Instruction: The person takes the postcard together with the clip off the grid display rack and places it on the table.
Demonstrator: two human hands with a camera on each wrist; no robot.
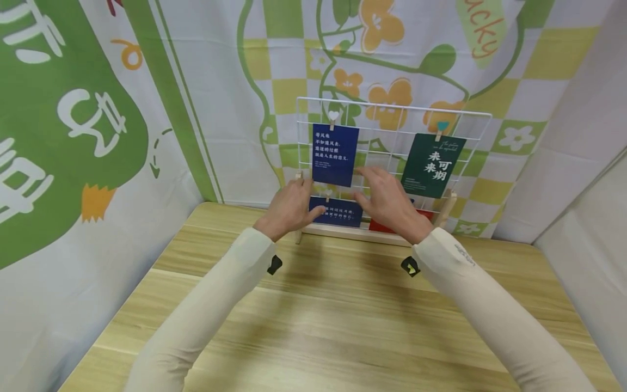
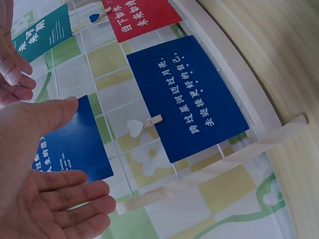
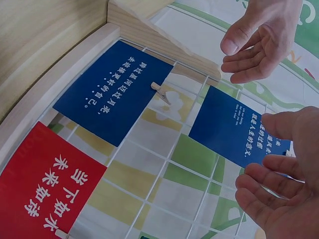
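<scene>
A white wire grid stands upright on a wooden base, with cards clipped to it. My left hand is beside the lower left of the upper blue card, its fingers extended and holding nothing. On the other side of that card is my right hand, fingers loosely bent around no object. A clip with a white heart holds the card's top edge. Below it hangs a second blue card, pinned by another white-heart clip. Part of the red card is hidden behind my right hand in the head view.
At the grid's upper right hangs a green card under a teal heart clip. A blue heart clip tops the red card. The wooden table extends toward me, and a patterned cloth hangs behind the grid.
</scene>
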